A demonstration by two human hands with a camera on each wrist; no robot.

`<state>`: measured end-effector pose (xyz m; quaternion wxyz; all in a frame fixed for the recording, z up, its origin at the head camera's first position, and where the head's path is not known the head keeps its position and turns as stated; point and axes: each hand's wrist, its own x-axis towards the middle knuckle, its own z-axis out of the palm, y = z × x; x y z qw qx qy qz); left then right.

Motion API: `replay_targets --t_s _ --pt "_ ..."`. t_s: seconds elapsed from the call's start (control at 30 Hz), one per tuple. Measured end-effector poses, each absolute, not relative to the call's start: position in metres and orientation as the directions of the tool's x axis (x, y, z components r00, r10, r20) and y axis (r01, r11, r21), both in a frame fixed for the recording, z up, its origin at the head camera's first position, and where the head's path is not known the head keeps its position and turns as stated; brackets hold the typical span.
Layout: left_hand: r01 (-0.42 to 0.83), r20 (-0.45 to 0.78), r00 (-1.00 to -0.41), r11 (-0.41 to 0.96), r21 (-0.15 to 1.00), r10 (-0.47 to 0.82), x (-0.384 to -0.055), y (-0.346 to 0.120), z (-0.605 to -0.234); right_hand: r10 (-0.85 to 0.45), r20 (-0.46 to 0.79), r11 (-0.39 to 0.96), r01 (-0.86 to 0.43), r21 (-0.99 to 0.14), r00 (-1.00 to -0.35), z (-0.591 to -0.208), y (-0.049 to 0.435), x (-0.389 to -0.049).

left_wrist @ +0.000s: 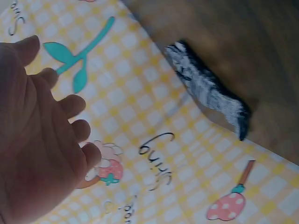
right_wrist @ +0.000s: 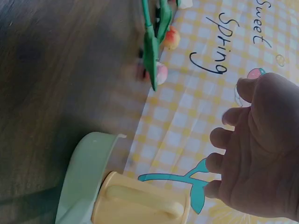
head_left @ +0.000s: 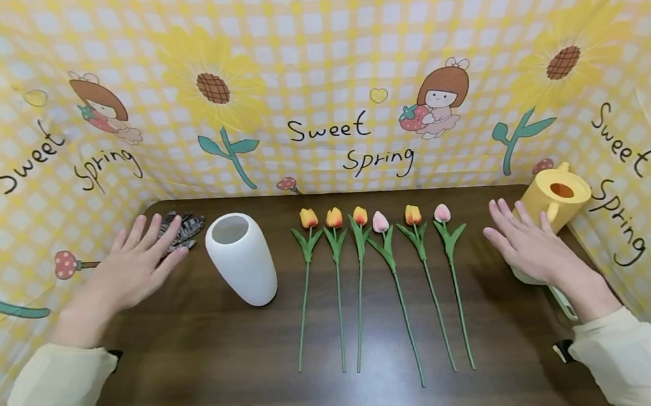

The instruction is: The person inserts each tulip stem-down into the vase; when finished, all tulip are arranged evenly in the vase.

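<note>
My left hand (head_left: pixel 129 266) is held with its fingers straight and spread, holding nothing. Beside its fingertips lies a crumpled grey-and-black cloth (head_left: pixel 190 228), partly hidden by the hand in the head view; the left wrist view shows the cloth (left_wrist: pixel 208 88) apart from the hand. A tall white vase (head_left: pixel 250 266) stands to the right of it. On the other side my right hand (head_left: pixel 535 247) is also extended and holds nothing. It hides part of a yellow watering can (head_left: pixel 568 193) and most of a pale green item with a handle (head_left: pixel 563 302).
Several artificial tulips lie side by side mid-table, stems toward me: orange-yellow ones such as the leftmost tulip (head_left: pixel 308 219), and two pink ones, one being the rightmost tulip (head_left: pixel 442 213). A yellow-checked cloth backdrop (head_left: pixel 314 57) walls the brown table (head_left: pixel 247 375) at back and sides.
</note>
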<state>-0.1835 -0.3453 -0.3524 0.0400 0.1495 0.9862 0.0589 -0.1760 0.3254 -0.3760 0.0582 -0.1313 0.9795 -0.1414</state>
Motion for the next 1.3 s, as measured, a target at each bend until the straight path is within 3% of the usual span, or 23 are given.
replay_targets --t_s 0.17,0.3,0.43,0.53,0.77,0.9,1.1,1.3 --pt "0.381 0.132 -0.924 0.828 0.411 0.359 -0.177 -0.334 -0.335 -0.259 -0.031 0.867 -0.218 -0.449 -0.965 -0.365 0.318 -0.175" --pt "0.478 0.283 -0.876 0.628 0.614 0.390 -0.173 -0.319 -0.335 -0.224 0.015 0.788 -0.190 -0.585 -0.974 -0.359 0.312 -0.170" --pt "0.531 0.378 -0.824 0.344 0.774 0.423 -0.171 -0.307 -0.348 -0.220 0.042 0.608 -0.171 -0.775 -0.975 -0.365 0.305 -0.168" --pt "0.538 0.408 -0.807 0.248 0.806 0.427 -0.172 -0.302 -0.360 -0.217 0.034 0.471 -0.135 -0.872 -0.976 -0.375 0.302 -0.169" --pt "0.463 0.340 -0.857 0.287 0.839 0.388 -0.175 -0.293 -0.388 -0.192 -0.088 0.364 0.012 -0.931 -0.977 -0.403 0.298 -0.170" --pt "0.470 0.360 -0.850 0.246 0.848 0.384 -0.176 -0.288 -0.402 -0.195 -0.180 0.286 0.120 -0.951 -0.964 -0.419 0.293 -0.173" --pt "0.484 0.395 -0.848 0.213 0.849 0.354 -0.177 -0.283 -0.413 -0.183 -0.318 0.353 0.240 -0.904 -0.930 -0.434 0.285 -0.177" --pt "0.460 0.372 -0.862 0.223 0.859 0.344 -0.178 -0.282 -0.419 -0.156 -0.354 0.408 0.267 -0.873 -0.922 -0.444 0.280 -0.180"
